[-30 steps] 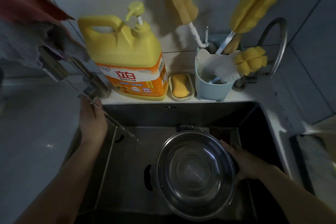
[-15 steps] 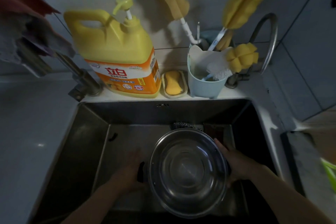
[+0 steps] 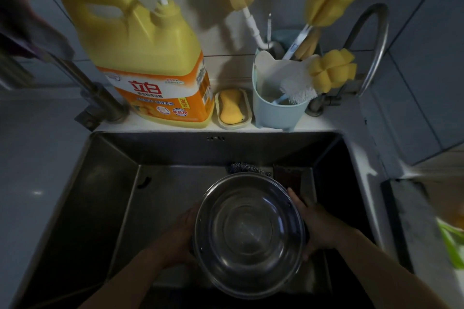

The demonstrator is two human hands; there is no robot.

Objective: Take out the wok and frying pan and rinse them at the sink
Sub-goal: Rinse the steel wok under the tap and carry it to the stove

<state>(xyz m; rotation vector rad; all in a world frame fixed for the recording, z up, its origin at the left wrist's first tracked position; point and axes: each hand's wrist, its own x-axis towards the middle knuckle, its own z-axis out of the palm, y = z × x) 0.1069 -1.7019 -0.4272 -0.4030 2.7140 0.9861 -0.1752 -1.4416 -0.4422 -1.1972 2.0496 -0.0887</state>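
Both hands hold a round stainless steel vessel (image 3: 249, 234) low inside the sink (image 3: 105, 183), mouth up and roughly level. It has a flat bottom and sloping shiny walls and reads more like a basin or a wok body than a frying pan; no long handle shows, so which of the two task items it is cannot be told. The left hand (image 3: 179, 237) wraps the left side of the rim with curled fingers that go out of sight under the wall, and the right hand (image 3: 317, 223) clasps the right side, its fingers lying along the outer rim. A steel scouring ball (image 3: 247, 167) lies on the sink floor just behind the vessel, with a dark pad (image 3: 287, 177) beside it. On the ledge behind stand a big yellow detergent jug (image 3: 150, 65), a soap dish (image 3: 233, 106) and a pale blue caddy (image 3: 277, 101) full of sponge brushes; a curved tap (image 3: 374, 40) rises at the right. No running water shows, and whether the vessel holds any is hard to tell in the dim light. As a judgement, taking out is done for this one piece, its rinse is under way or about to begin, and the second piece of cookware is not in view, so more than half likely remains.
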